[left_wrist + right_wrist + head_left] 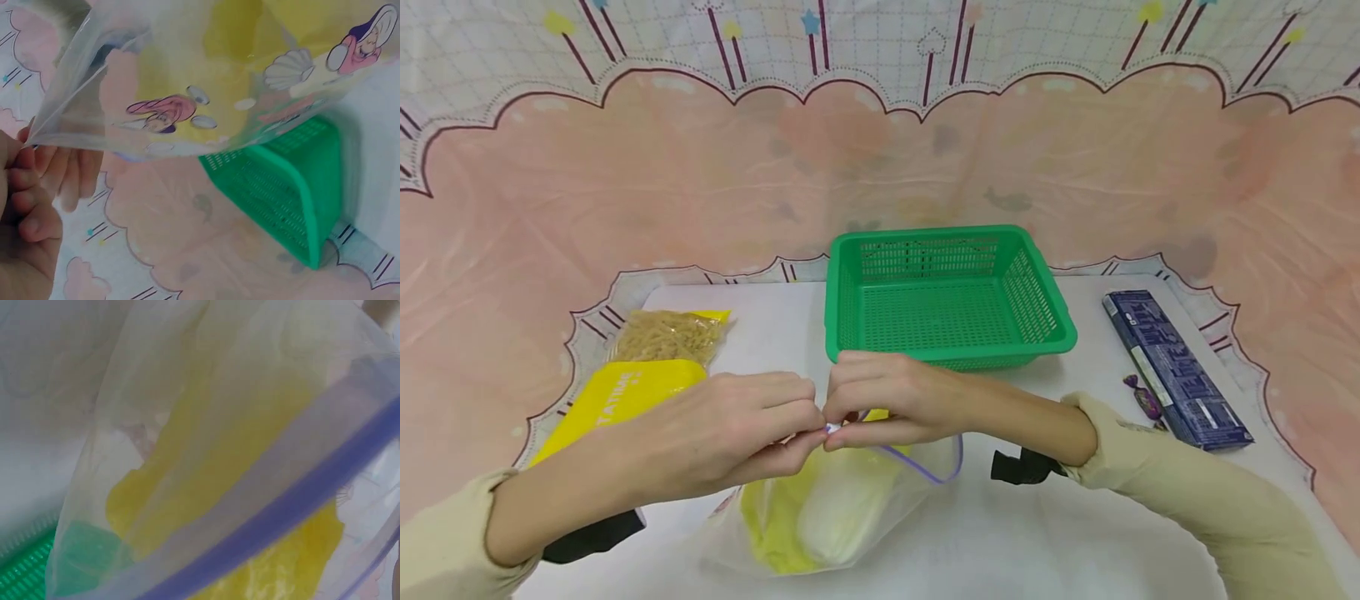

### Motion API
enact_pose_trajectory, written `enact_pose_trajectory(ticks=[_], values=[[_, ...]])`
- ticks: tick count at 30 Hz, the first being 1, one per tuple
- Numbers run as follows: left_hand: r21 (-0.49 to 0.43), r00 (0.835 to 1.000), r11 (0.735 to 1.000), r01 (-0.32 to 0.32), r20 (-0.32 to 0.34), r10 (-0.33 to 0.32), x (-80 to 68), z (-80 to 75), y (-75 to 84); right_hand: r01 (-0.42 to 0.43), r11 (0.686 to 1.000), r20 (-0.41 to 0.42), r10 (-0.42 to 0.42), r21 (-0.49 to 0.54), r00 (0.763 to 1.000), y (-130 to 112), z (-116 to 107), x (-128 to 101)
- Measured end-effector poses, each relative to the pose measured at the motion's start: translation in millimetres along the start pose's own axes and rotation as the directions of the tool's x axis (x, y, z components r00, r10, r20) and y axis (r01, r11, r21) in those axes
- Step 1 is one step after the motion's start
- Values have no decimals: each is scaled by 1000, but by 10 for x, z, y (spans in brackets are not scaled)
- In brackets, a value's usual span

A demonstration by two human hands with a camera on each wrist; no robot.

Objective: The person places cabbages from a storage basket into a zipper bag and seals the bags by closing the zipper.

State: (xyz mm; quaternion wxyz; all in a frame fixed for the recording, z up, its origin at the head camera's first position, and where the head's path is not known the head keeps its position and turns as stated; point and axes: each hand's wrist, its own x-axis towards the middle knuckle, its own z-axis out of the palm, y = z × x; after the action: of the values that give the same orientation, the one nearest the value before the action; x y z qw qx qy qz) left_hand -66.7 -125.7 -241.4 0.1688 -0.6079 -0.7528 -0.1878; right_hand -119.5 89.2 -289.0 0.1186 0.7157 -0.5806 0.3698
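Observation:
A clear plastic zip bag [917, 483] with a purple zip strip [275, 531] hangs below both hands, close over the table. Something yellow [767, 525] and a whitish bundle [842, 512] show through it. Cartoon figures are printed on the bag [250, 119] in the left wrist view. My left hand [737, 429] pinches the bag's top edge between thumb and fingers. Right beside it, my right hand [887, 396] pinches the same edge, and the two sets of fingertips nearly meet. Part of the bag's mouth stands apart in a loop at the right.
Behind the hands stands a green plastic basket [932, 312] with nothing in it. To the left lie a bag of pasta [666, 333] and a yellow packet [625, 396]. A dark blue box [1180, 367] and a purple-wrapped candy [1146, 402] lie on the right of the white table [1075, 542].

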Motion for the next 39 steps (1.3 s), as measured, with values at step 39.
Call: enact_pose_trajectory(ticks=[39], values=[[33,972,999,17,235,-24,-98,-12,-184,-72,993,104,82,-96,991,127,111,-144]])
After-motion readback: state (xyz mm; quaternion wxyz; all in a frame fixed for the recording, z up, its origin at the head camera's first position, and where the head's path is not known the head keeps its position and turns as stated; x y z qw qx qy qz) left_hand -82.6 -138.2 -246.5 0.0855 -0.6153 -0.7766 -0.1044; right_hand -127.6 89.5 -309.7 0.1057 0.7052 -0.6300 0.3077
